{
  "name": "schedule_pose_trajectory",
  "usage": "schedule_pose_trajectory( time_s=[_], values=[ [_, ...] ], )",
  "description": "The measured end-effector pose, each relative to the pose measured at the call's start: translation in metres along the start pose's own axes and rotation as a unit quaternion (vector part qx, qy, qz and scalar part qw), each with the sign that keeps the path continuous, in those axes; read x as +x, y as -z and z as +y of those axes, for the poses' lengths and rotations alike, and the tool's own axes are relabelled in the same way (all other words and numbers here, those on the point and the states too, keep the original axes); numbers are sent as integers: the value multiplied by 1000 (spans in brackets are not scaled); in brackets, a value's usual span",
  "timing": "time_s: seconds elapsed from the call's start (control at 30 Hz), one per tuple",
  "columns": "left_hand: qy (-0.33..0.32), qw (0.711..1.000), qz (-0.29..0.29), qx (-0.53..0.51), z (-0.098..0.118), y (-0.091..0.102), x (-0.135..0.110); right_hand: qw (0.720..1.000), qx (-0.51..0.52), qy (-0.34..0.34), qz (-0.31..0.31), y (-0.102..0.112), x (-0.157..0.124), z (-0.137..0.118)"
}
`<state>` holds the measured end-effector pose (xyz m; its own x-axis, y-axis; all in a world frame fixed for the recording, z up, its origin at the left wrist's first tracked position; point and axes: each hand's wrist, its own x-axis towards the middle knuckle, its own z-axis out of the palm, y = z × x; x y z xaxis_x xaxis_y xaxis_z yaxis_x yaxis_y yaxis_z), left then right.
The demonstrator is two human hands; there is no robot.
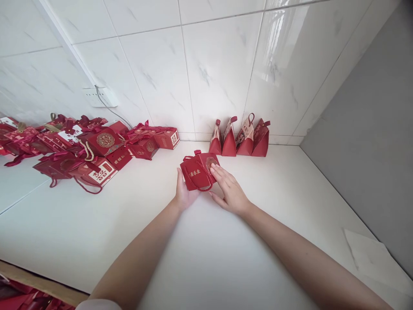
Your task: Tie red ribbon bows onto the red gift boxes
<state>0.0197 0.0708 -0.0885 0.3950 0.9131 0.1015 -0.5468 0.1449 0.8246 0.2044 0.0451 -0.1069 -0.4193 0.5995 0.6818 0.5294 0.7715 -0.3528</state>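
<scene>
A red gift box (197, 174) with gold lettering, a gold round emblem and a twisted red cord handle is held above the white counter. My left hand (185, 191) grips it from the left and below, thumb up along its side. Against the right face lies my right hand (229, 189), its fingers pressed on the box by the emblem, so the box sits between both hands. The cord loop hangs across the front. Most of my left fingers are hidden beneath the box.
Several upright red triangular boxes (247, 137) with ribbon loops stand along the tiled wall (219, 77). To the left lies a pile of red gift boxes (106, 140). A socket strip (100, 97) with a cable is on the wall. More red boxes (29, 297) show at lower left.
</scene>
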Motion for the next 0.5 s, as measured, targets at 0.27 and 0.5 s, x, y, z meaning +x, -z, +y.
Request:
schedule_pose_trajectory(
  time_s=[0.27, 0.5],
  values=[
    [215, 974, -18, -74, 7, 18, 5, 997, 52, -27, 51, -1, 0, 6],
    [282, 953, -29, -108, 13, 18, 9, 996, 53, -55, 49, 1, 0, 8]
  ],
)
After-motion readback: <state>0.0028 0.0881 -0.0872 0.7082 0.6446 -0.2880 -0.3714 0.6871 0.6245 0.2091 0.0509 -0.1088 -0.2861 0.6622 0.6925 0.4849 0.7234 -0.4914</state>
